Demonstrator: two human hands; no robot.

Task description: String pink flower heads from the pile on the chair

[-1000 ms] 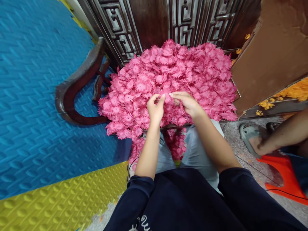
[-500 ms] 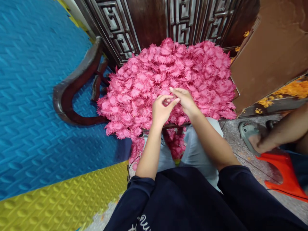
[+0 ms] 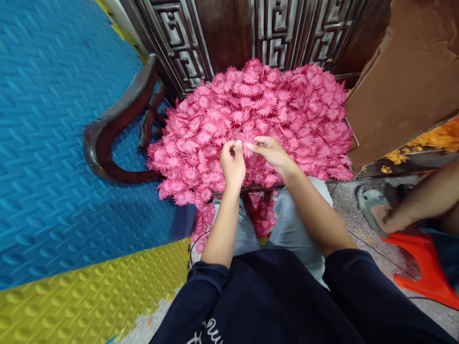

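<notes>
The left hand (image 3: pixel 233 163) and the right hand (image 3: pixel 273 153) each had the grip pinched nearly closed, fingertips on a single pink flower (image 3: pixel 247 150) between them. Beneath and around both grips spread a flower heap (image 3: pixel 301 119); well to their left curved a wooden armrest (image 3: pixel 96 143).

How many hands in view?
2. The left hand and right hand are side by side over the front of the pink artificial flower pile, fingers close together. A co-worker's sandaled foot shows at right; their hands may be hidden.
</notes>
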